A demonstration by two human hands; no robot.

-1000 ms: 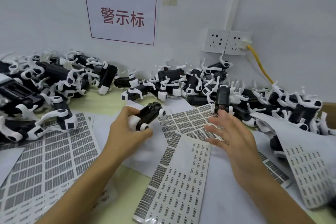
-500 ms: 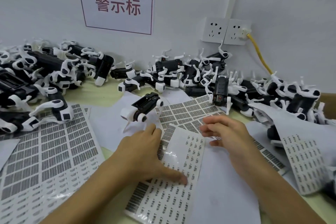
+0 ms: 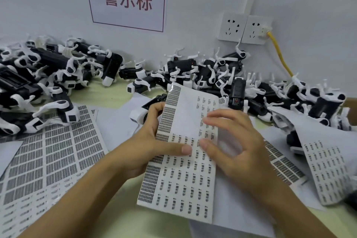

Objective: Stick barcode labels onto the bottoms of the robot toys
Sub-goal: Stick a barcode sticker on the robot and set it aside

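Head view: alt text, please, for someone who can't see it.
Left hand grips a barcode label sheet lifted off the table while the right hand picks at a label. Black-and-white robot toys lie piled along the wall behind.

Surface: pale yellow-green table (image 3: pixel 108 95).
Back edge: black-and-white robot toys (image 3: pixel 193 71) heaped along it.
Left: barcode label sheets (image 3: pixel 50 152) lying flat.

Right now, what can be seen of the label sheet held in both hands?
The label sheet is white glossy paper, lifted off the table and curling at its top. Dense barcode blocks run down its left edge; rows of small labels fill the rest, with a bare patch near the top. The left hand grips its left edge, thumb on top; the right hand has fingertips on the labels.
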